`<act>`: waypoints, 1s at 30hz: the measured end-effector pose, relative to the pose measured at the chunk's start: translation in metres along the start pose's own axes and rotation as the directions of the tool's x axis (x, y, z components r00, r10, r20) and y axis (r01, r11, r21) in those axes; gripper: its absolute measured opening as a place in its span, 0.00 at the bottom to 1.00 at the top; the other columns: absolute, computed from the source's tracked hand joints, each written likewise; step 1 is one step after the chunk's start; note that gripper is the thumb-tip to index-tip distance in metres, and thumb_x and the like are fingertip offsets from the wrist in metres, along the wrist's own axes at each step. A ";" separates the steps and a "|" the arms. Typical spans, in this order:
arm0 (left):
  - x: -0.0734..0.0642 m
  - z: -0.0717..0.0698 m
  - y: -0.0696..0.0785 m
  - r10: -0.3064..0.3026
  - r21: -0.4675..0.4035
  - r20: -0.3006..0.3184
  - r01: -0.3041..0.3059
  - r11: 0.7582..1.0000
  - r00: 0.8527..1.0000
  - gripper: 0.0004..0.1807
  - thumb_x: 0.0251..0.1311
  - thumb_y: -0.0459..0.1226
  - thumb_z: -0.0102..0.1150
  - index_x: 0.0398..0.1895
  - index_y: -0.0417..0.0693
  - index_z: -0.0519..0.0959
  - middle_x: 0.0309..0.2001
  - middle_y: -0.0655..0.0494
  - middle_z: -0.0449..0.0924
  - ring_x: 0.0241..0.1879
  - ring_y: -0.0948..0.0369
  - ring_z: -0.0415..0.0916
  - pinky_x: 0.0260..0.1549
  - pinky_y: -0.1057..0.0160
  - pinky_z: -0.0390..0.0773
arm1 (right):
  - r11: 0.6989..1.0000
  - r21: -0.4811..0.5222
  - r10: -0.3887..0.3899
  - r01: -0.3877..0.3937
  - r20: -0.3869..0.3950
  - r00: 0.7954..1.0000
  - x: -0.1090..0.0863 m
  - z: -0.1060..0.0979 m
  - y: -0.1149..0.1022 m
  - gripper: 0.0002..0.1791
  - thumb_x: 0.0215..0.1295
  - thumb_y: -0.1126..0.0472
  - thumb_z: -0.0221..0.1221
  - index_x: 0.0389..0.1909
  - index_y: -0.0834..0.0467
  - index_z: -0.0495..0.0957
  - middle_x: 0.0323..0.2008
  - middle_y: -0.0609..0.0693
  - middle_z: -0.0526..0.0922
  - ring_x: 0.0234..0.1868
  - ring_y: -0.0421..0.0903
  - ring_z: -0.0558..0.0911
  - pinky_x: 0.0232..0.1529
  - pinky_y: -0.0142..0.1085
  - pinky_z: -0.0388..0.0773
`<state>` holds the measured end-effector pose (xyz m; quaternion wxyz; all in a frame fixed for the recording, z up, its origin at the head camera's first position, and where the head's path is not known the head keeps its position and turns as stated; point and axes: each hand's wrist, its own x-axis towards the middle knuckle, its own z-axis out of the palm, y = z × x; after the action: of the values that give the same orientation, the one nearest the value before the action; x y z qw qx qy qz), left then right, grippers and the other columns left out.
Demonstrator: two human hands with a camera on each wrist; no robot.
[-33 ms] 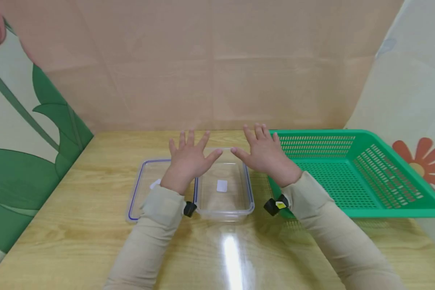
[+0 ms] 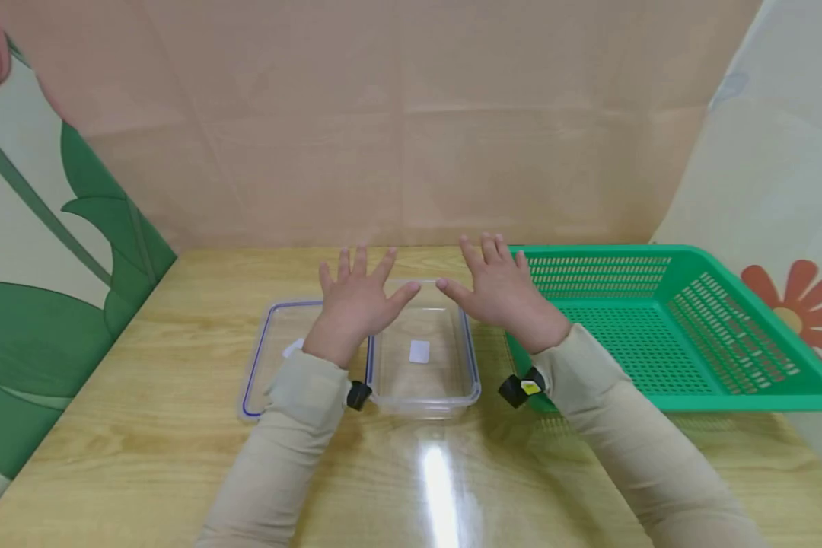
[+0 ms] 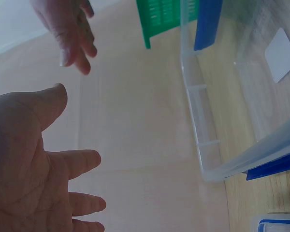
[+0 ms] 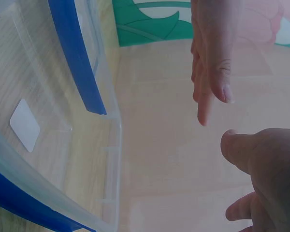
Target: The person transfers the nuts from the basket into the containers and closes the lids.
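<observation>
Both hands hover with fingers spread and palms down, holding nothing. My left hand (image 2: 358, 308) is above the gap between a clear lid (image 2: 263, 365) with a blue seal and a clear plastic food container (image 2: 445, 380). The right hand (image 2: 507, 301) hangs between the container and a green plastic basket (image 2: 740, 402), overlapping the basket's left rim in the head view. The thumbs point toward each other over the container's far part. A white label (image 2: 419, 352) shows at the container's bottom. Blue side clips (image 4: 72, 53) hang along the container in the right wrist view.
The basket, with slotted walls, stands on the right of the wooden table (image 2: 144, 441). A pinkish cloth backdrop (image 2: 397, 129) rises behind the table's far edge. Painted leaves (image 2: 109, 221) decorate the left wall, and an orange flower (image 2: 794, 304) the right one.
</observation>
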<state>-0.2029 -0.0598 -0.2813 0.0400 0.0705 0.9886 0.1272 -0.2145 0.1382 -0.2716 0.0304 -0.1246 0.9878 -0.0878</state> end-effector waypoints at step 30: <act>-0.013 0.084 -0.046 -0.026 -0.848 -0.177 -0.139 0.512 0.984 0.28 0.64 0.35 0.50 0.68 0.51 0.61 0.70 0.56 0.56 0.68 0.54 0.55 0.65 0.58 0.61 | 0.832 0.390 -0.483 0.394 0.161 0.861 -0.010 -0.030 0.112 0.41 0.56 0.55 0.63 0.67 0.64 0.57 0.66 0.63 0.63 0.64 0.63 0.63 0.61 0.58 0.64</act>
<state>-0.1877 -0.0854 -0.3733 -0.0172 0.0631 0.7939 0.6046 -0.2344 0.2529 -0.2617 0.1562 -0.3524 0.8891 -0.2470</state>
